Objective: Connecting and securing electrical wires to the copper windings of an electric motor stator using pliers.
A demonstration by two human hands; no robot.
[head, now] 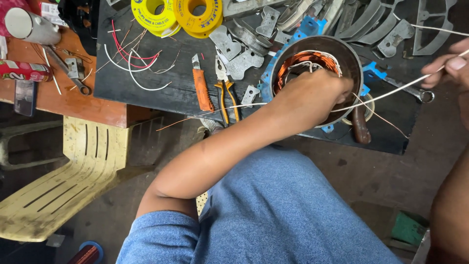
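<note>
On the dark bench mat [146, 93], an orange-handled knife [202, 88] and yellow-handled pliers [225, 90] lie side by side, left of the round metal motor housing [352, 58]. Inside the housing sits a ring of copper windings [305, 61] with white wire ends on top. The left hand [315, 95] rests closed over the housing's near rim; what its fingers grip cannot be made out. A thin white cord [391, 92] runs from that hand up to the right hand [452, 66], whose fingertips pinch it tight.
</note>
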